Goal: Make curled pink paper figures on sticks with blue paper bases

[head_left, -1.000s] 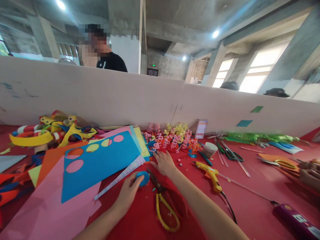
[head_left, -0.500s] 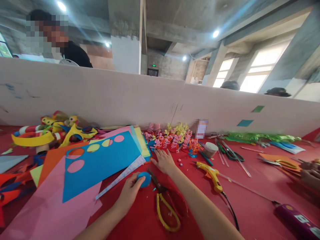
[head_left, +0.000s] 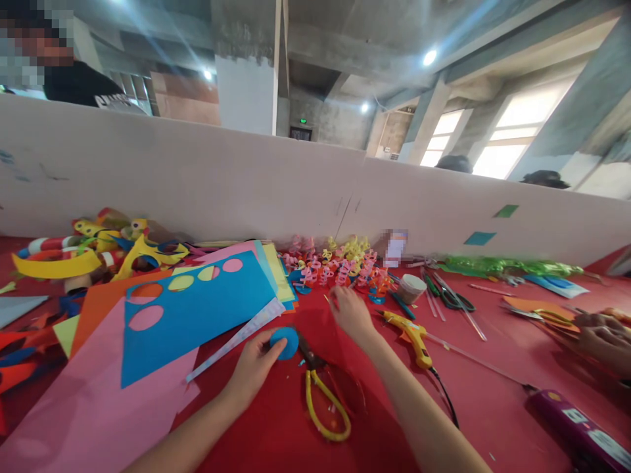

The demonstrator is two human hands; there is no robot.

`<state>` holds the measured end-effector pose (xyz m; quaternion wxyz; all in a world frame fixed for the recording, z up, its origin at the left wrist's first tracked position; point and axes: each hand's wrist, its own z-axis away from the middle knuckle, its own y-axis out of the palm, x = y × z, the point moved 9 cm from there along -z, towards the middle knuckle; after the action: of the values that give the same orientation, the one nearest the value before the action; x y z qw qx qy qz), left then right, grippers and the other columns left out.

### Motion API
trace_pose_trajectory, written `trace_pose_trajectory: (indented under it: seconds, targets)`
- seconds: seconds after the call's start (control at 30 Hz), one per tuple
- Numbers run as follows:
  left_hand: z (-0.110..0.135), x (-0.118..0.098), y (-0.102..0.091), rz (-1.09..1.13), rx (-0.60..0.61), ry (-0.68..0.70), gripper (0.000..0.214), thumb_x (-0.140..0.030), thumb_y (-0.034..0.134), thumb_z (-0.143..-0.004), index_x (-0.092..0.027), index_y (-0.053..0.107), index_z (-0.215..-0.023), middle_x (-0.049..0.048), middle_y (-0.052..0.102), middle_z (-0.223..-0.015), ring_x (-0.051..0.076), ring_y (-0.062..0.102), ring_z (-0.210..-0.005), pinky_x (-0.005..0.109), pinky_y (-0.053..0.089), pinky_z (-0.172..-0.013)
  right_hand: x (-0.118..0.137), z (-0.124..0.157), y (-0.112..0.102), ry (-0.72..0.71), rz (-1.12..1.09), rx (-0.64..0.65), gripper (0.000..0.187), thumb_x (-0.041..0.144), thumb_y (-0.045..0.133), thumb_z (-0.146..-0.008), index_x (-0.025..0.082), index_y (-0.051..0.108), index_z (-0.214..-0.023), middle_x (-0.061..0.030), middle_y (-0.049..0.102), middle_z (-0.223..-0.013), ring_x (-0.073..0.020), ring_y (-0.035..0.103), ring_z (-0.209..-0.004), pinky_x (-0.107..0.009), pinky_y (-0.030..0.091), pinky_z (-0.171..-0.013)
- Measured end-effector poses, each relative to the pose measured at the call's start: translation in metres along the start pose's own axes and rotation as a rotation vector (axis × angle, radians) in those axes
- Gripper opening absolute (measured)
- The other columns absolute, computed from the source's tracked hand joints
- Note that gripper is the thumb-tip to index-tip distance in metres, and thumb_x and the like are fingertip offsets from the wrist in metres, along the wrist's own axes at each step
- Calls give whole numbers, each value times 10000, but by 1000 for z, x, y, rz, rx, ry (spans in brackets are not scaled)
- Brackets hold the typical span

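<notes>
My left hand (head_left: 259, 358) pinches a round blue paper disc (head_left: 284, 343) between thumb and fingers, above the red tabletop. Just right of the disc lies a pair of scissors (head_left: 323, 394), one handle yellow and the other red. My right hand (head_left: 352, 316) is over the table in front of a cluster of curled paper spirals (head_left: 340, 266) in pink, yellow and orange. Its fingers are bent together, and anything between them is too small or hidden to make out. Left of my hands is a blue sheet (head_left: 197, 315) with several round holes, overlapping other coloured paper.
A yellow glue gun (head_left: 411, 335) with a black cord lies to the right, near a small white tub (head_left: 411, 288). A purple device (head_left: 576, 427) is at lower right. Another person's hand (head_left: 601, 335) works at the right edge. A white partition (head_left: 197, 171) stands behind.
My right hand has moved right and drawn its fingers in, from reaching toward the spirals' left side. The disc now faces up more fully in my left hand. The view has shifted slightly.
</notes>
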<state>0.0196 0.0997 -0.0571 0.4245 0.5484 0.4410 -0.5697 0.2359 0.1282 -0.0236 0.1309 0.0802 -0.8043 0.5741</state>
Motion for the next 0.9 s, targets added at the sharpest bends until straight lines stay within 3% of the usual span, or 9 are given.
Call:
trace_pose_trajectory:
  seconds: [0.17,0.3,0.5,0.67,0.73,0.9]
  targets:
    - [-1,0,1,77,-16,-17,268,-388,676,-602,-175,623,-756,24,653,-741,205,591,-738,299,451,-686,-79,11,-19,233,-11,-43,220,147,407,-839,163,600,-945,-77,689,-873,-180,638,-815,-254,454,-697]
    - [0,2,-1,117,-39,-55,291,-389,698,-588,-178,591,-757,5,636,-692,184,584,-681,277,432,-628,-96,19,-11,249,-49,11,185,193,467,-819,170,650,-832,-61,710,-827,-180,658,-794,-239,460,-680]
    - [-1,14,-3,184,-59,-124,396,-414,705,-609,-177,557,-889,-9,628,-637,170,591,-630,249,381,-545,-77,22,-5,131,-80,130,176,322,571,-780,197,692,-809,-25,713,-789,-168,639,-724,-241,442,-657]
    - [-1,13,-2,237,-51,-137,392,-406,709,-608,-177,552,-885,13,654,-734,198,617,-750,275,422,-620,-60,22,-15,70,21,127,130,306,639,-723,227,714,-794,-33,710,-879,-249,545,-961,-362,361,-835]
    - [-1,12,-3,241,-65,-136,379,-397,709,-609,-179,555,-878,14,653,-756,196,612,-768,275,426,-632,-46,21,-15,19,41,139,137,278,630,-732,226,716,-825,-33,710,-875,-243,532,-958,-362,354,-843]
    - [-1,7,-2,232,-57,-79,296,-381,706,-622,-179,586,-802,-1,627,-745,162,577,-730,244,421,-619,-1,22,-9,-113,-218,214,177,207,594,-747,190,703,-886,-24,713,-846,-192,571,-852,-273,407,-761]
